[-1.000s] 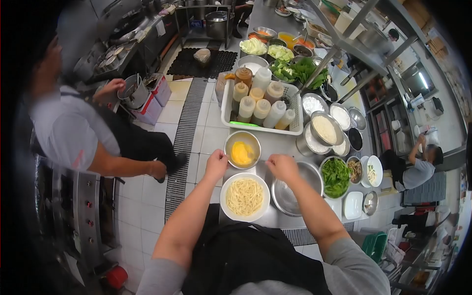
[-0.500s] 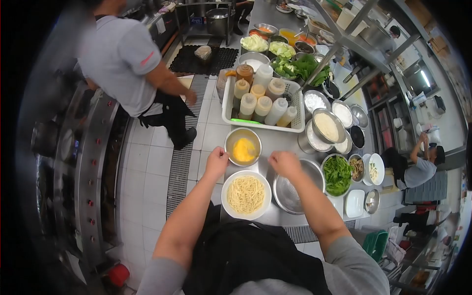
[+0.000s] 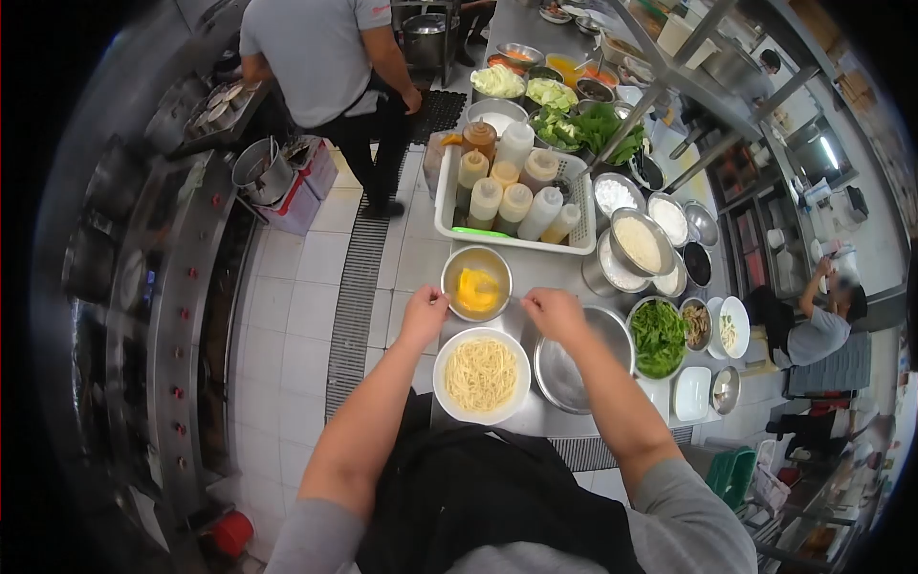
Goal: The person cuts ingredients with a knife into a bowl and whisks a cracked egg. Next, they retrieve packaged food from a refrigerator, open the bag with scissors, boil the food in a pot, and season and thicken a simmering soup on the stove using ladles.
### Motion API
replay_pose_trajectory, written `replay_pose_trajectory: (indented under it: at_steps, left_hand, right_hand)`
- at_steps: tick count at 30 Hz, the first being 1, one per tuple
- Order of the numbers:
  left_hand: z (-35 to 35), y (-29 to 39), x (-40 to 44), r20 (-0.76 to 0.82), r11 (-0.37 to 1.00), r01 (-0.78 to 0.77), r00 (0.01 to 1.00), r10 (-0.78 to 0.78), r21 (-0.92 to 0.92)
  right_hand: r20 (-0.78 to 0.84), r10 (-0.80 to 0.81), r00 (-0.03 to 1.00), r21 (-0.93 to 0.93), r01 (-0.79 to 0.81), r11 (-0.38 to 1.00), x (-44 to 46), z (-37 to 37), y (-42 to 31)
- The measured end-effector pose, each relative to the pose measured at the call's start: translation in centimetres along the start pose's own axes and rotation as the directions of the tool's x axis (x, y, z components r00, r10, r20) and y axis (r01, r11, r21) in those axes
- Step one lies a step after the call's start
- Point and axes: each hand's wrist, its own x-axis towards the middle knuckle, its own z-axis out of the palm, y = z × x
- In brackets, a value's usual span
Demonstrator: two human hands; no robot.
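A small metal bowl (image 3: 505, 269) with beaten yellow egg (image 3: 476, 289) stands in front of me on the steel counter. My left hand (image 3: 423, 317) is closed at the bowl's left rim, its fingertips against the edge. My right hand (image 3: 555, 314) hovers right of the bowl with its fingers pinched; what it grips, if anything, is too thin or blurred to make out. Nearer my body sits a white bowl (image 3: 441, 394) of pale noodles (image 3: 480, 374). Beneath my right forearm lies a wide metal basin (image 3: 564, 378), partly hidden by the arm.
Behind the egg bowl, a white basket (image 3: 516, 240) holds several squeeze bottles. Bowls of leafy greens (image 3: 657, 340), white powder and crumbs (image 3: 637, 242) crowd the right side. Overhead runs a steel shelf frame (image 3: 660, 81). A co-worker (image 3: 316, 62) walks in the left aisle.
The co-worker on the left has walked farther up the aisle, uncovering a pot on crates. The egg's swirl looks slightly different. My hands stay in nearly the same place.
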Motion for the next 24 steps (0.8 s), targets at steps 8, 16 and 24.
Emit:
replay_pose_trajectory:
  at_steps: [8, 16, 24]
  left_hand:
    - [-0.1, 0.5, 0.3, -0.006, 0.998, 0.041, 0.999, -0.042, -0.05]
    - [0.1, 0.2, 0.3, 0.009, 0.995, 0.06, 0.998, -0.06, -0.08]
    - [0.3, 1.1, 0.6, -0.007, 0.998, 0.058, 0.998, -0.058, -0.001]
  right_hand:
    - [0.127, -0.018, 0.992, -0.155, 0.037, 0.987, 0.8, -0.3, 0.8]
    - [0.125, 0.037, 0.991, -0.101, -0.025, 0.995, 1.1, 0.1, 1.6]
    - [0.165, -0.035, 0.986, -0.236, 0.074, 0.969, 1.2, 0.1, 2.1]
